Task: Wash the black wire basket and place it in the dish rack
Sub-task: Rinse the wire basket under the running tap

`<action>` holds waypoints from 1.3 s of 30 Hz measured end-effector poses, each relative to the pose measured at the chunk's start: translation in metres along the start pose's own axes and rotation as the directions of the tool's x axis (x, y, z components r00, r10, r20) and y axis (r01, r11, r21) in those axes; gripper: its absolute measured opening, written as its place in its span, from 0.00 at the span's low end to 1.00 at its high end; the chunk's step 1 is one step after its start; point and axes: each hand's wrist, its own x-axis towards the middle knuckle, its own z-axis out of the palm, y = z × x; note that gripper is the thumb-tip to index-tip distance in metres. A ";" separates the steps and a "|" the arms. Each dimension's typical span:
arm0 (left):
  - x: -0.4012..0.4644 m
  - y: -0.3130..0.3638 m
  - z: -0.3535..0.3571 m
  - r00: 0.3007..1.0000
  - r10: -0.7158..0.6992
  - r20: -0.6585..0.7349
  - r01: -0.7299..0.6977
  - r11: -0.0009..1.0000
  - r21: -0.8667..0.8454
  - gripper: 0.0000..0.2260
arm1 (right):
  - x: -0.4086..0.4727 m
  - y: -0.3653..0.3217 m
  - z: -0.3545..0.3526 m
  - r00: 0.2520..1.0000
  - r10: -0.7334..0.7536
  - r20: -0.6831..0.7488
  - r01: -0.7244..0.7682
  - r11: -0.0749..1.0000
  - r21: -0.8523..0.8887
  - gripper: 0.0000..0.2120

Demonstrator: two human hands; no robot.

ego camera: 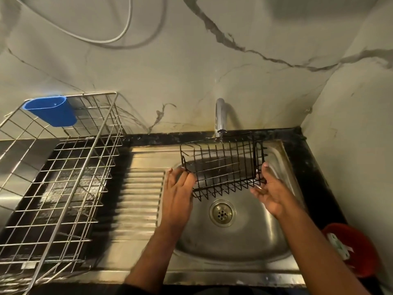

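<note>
The black wire basket (223, 167) hangs over the steel sink bowl (265, 235), held between both hands under the tap (220, 117). My left hand (177, 192) grips its left end with the fingers against the wires. My right hand (270, 190) holds its right end, thumb up along the side. A thin stream of water falls from the tap through the basket. The silver wire dish rack (63, 167) stands on the counter at the left, with nothing in it but a blue plastic cup holder (52, 110) hooked on its back edge.
A ribbed steel drainboard (140, 194) lies between rack and bowl. The drain (222, 212) sits below the basket. A red bowl (359, 250) with a white item stands on the black counter at the right. Marble walls close in at the back and right.
</note>
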 end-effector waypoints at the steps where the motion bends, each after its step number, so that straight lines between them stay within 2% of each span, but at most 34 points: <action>1: -0.001 0.003 0.000 1.000 0.023 -0.006 -0.023 0.999 0.027 0.18 | 0.002 0.002 0.000 1.000 0.022 0.010 -0.023 0.999 0.044 0.28; 4: -0.006 0.007 0.005 0.998 0.043 0.036 -0.046 0.995 0.086 0.20 | 0.003 0.005 -0.001 0.998 0.053 0.016 -0.054 0.994 0.095 0.23; 9: -0.009 0.000 0.005 0.999 0.028 0.038 -0.030 0.998 0.050 0.21 | 0.005 0.007 -0.001 0.998 0.038 0.051 -0.044 0.993 0.109 0.19; 14: -0.011 -0.002 0.005 0.996 0.037 0.080 -0.041 0.998 0.049 0.22 | 0.009 0.012 -0.001 0.998 0.053 0.039 -0.057 0.989 0.135 0.27; 18: -0.013 -0.002 0.007 0.992 0.051 0.112 -0.057 0.997 0.049 0.22 | 0.011 0.014 0.000 0.997 0.070 0.023 -0.072 0.992 0.104 0.24; 20: -0.015 -0.002 0.008 0.992 0.037 0.122 -0.037 0.999 -0.007 0.22 | 0.010 0.015 0.003 0.998 0.068 0.017 -0.068 0.997 0.027 0.23; 23: -0.015 -0.002 0.008 0.992 0.029 0.123 -0.023 0.999 -0.049 0.22 | 0.009 0.016 0.008 1.000 -0.024 -0.015 0.020 0.975 -0.219 0.32; 26: -0.010 0.002 0.003 0.995 0.024 0.096 -0.023 1.000 -0.015 0.23 | 0.005 0.015 0.014 0.994 -0.106 0.032 0.110 0.914 -0.391 0.37; 30: -0.001 0.006 -0.004 0.995 -0.045 0.093 0.047 0.999 -0.021 0.20 | 0.002 0.021 0.020 0.983 -0.136 0.121 0.179 0.839 -0.514 0.42; 34: 0.018 0.011 -0.008 0.986 -0.066 0.153 0.069 0.997 -0.016 0.13 | 0.003 0.020 0.020 0.977 -0.165 0.137 0.214 0.752 -0.623 0.46; 39: 0.046 0.031 -0.003 0.969 0.076 0.233 -0.090 0.995 0.052 0.20 | -0.008 0.009 0.029 0.916 -0.311 0.256 0.397 0.593 -0.701 0.28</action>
